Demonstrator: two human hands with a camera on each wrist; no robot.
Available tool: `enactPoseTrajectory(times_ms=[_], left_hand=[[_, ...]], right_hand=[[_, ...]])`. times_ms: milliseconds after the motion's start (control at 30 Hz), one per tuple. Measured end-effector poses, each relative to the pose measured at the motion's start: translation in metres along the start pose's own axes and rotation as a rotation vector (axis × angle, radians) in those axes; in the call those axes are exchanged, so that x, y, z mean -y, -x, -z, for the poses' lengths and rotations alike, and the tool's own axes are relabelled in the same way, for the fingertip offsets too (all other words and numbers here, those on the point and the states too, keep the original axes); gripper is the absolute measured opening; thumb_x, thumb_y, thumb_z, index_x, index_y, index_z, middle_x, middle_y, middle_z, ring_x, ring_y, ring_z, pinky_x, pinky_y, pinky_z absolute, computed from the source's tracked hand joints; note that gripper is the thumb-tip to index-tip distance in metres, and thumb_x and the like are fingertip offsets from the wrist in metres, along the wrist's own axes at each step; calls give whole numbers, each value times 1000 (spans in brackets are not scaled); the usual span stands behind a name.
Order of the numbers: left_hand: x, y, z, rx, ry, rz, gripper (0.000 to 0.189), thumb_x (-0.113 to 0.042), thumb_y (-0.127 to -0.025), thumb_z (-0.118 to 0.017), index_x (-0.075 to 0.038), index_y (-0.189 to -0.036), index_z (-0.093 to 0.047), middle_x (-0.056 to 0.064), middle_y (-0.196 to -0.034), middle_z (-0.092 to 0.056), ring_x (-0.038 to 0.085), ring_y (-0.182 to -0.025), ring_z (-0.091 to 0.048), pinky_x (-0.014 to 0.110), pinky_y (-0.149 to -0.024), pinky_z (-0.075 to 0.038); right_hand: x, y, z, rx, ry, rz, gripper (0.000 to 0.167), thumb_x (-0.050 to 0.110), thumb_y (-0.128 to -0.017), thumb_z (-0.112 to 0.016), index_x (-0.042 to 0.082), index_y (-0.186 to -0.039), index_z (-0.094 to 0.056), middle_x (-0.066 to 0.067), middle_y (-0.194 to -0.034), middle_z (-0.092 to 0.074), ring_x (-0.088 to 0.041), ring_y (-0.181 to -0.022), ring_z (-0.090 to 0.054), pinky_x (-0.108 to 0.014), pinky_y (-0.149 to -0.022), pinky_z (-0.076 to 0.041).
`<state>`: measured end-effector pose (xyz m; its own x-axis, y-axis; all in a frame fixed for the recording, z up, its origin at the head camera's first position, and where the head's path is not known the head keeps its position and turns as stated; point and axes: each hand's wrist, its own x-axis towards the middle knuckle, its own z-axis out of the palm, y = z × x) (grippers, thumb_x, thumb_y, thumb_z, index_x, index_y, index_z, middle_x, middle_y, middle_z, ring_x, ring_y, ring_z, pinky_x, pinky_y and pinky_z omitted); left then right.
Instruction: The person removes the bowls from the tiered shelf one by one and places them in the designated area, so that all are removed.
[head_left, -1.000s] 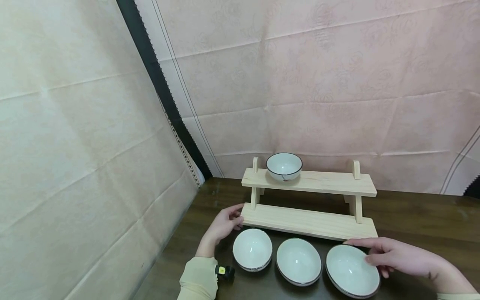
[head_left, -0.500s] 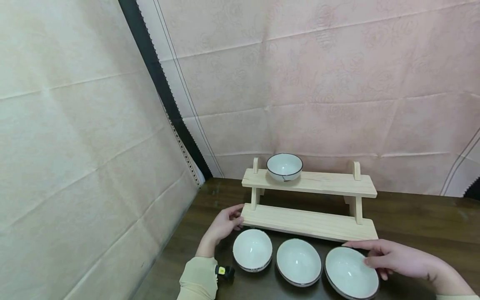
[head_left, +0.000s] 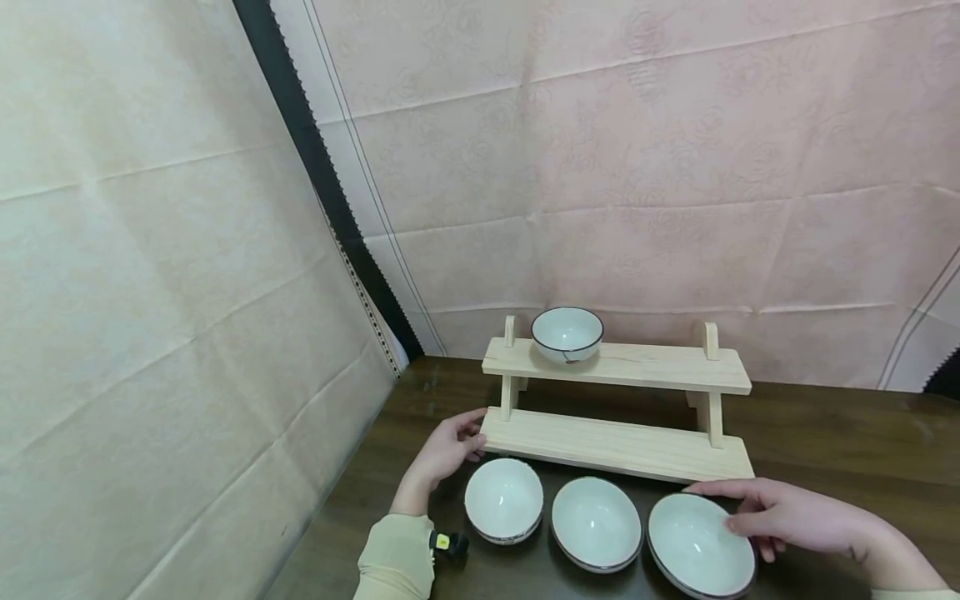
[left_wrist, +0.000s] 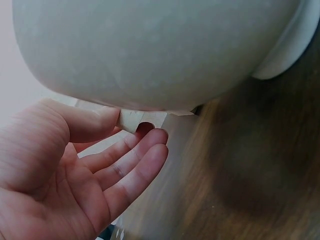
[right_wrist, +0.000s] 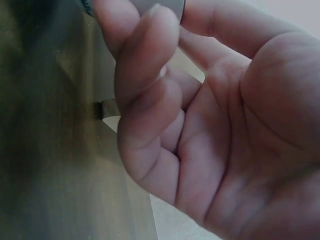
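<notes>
A two-tier wooden shelf stands on the table. My left hand holds the left end of its lower board; in the left wrist view the thumb and fingers pinch the board end. At the front right, a white bowl with a dark rim is held at its far right side by my right hand. In the right wrist view only a sliver of that bowl shows between thumb and fingers. A left bowl and a middle bowl stand beside it in a row.
Another white bowl sits at the left of the upper board, near an upright post. Brown wood table runs to the right. Pale cloth walls rise behind and on the left.
Between one second and half a second ago, the right hand and its bowl shifted very slightly down and left in view. The left hand and the shelf hold their place.
</notes>
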<state>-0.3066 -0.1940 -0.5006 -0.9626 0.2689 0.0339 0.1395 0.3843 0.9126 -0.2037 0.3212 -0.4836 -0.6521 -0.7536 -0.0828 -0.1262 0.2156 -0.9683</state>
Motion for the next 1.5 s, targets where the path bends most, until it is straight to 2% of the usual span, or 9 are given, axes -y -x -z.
enactPoseTrajectory(times_ms=[467,867,1200,1500], left_hand=[[0,-1,1,2,-8,19,49,-6,-107,-64,-3,-155,-55,12,-110,-67,24,-91,-71,39,-82,-65],[-2,-2,1,1,3,17,49,-6,-107,-64,-4,-155,-55,12,-110,-67,24,-91,-71,39,-82,-65],[1,-2,1,3,1,19,48,-6,-107,-64,-4,-154,-55,12,-110,-67,24,-91,-71,40,-82,-65],[1,-2,0,-2,-9,19,48,-6,-107,-64,-4,-155,-55,11,-109,-66,23,-90,-71,39,-81,-65]], right_hand=[[0,2,-1,-36,30,-9,47,0,-108,-55,13,-153,-58,-1,-84,-65,-13,-66,-68,-25,-53,-52],[0,1,4,-45,40,-36,41,2,-108,-56,9,-148,-62,-20,-78,-64,-19,-67,-69,-26,-53,-51],[-2,3,3,-72,72,-49,39,3,-108,-58,10,-146,-64,-1,-79,-68,-19,-68,-69,-26,-54,-53],[-3,2,2,-70,77,-19,40,0,-108,-56,13,-144,-66,-5,-79,-67,-20,-68,-68,-28,-54,-51]])
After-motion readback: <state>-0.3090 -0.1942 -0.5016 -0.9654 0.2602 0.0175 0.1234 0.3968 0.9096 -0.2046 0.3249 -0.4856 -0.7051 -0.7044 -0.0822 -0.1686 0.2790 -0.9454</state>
